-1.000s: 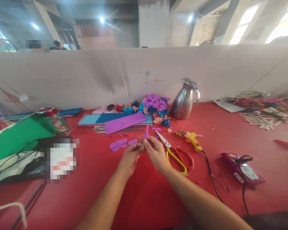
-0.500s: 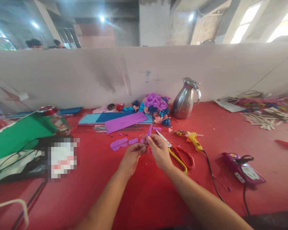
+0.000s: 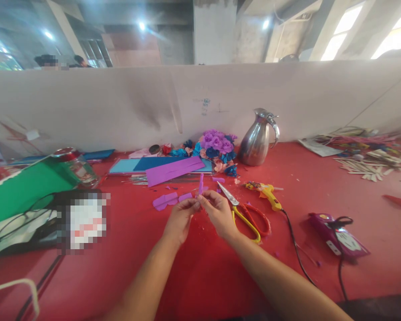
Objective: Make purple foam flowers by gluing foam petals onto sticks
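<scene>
Above the red tabletop [image 3: 200,276], the right hand [image 3: 218,211] has its fingers clamped on an upright purple strip's [image 3: 201,182] lower end; the left hand [image 3: 180,220] is at the base, whether gripping it I cannot tell. Uneven pulling between the 2 hands could tear the strip; a rightward swing could knock the scissors [image 3: 234,202].

Ceiling lamps [image 3: 142,26] flare, right-hand windows [image 3: 349,18] glare white, and the view's edges stretch and blur.
</scene>
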The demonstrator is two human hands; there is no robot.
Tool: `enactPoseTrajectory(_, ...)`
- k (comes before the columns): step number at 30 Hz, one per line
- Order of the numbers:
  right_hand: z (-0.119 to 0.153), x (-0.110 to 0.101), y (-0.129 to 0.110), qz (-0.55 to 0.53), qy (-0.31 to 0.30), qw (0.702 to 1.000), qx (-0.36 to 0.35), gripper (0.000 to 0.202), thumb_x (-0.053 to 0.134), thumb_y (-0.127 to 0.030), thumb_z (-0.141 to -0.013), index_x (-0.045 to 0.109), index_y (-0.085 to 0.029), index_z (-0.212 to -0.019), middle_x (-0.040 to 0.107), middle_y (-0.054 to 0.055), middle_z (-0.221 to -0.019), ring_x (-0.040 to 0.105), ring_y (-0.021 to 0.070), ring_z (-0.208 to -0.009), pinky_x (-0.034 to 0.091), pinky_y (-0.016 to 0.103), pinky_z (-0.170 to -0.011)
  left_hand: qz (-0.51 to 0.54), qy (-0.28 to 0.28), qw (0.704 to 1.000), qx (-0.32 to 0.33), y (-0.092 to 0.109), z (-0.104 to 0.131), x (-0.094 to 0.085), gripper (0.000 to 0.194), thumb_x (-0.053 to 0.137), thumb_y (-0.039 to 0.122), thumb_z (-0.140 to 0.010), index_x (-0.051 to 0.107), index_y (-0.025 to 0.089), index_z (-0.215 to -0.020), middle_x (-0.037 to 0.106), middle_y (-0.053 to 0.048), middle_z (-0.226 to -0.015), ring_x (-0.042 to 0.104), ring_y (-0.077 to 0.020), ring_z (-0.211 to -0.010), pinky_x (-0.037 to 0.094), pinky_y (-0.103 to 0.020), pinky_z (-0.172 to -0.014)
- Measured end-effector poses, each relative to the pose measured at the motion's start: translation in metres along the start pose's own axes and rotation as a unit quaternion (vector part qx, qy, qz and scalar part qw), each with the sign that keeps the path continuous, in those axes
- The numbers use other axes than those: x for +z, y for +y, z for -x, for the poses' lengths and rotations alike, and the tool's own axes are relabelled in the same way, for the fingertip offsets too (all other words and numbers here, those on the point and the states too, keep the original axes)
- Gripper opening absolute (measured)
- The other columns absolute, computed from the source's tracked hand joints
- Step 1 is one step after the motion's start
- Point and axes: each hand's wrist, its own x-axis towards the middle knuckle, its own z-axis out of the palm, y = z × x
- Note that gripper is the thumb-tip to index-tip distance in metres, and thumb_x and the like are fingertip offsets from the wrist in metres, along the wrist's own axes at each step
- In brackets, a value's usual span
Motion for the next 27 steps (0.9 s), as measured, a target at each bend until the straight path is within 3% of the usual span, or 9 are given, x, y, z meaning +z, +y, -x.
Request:
enactPoseTrajectory(12,-0.001,-0.001,0.008,0.032,-0.008,0.999,-0.003,0.021,0.063,-0.039,-0.079,0.066,-0.017,-0.079,0.066,0.003,-0.077,0.058,0.0167,-0.074,0.047,0.030,-0.074,0.033,0.038,0.999,0.016,-0.001,-0.003,0.001,0.030,0.090,0.028,-0.048,0.071,0.016,-0.067,0.067,0.000,-0.068,0.056,-0.0124,-0.069,0.041,-0.027,-0.074)
enactPoseTrajectory(21,-0.004,-0.001,0.003,0.000,0.017,1.000,0.015,0.023,0.066,-0.041,-0.075,0.062,-0.019,-0.070,0.059,-0.001,-0.066,0.054,0.0135,-0.064,0.043,0.026,-0.061,0.021,0.031,0.999,-0.011,-0.002,-0.002,-0.001,0.032,0.091,0.029,-0.045,0.072,0.015,-0.067,0.066,0.000,-0.067,0.053,-0.0124,-0.069,0.039,-0.027,-0.073)
enactPoseTrajectory(27,-0.006,-0.003,-0.004,-0.015,0.024,1.000,-0.001,0.023,0.067,-0.040,-0.076,0.059,-0.020,-0.069,0.060,-0.001,-0.067,0.054,0.0136,-0.065,0.044,0.026,-0.063,-0.010,0.020,1.000,-0.016,-0.002,-0.001,0.000,0.033,0.091,0.033,-0.044,0.071,0.015,-0.063,0.064,0.000,-0.065,0.050,-0.0119,-0.066,0.036,-0.027,-0.070)
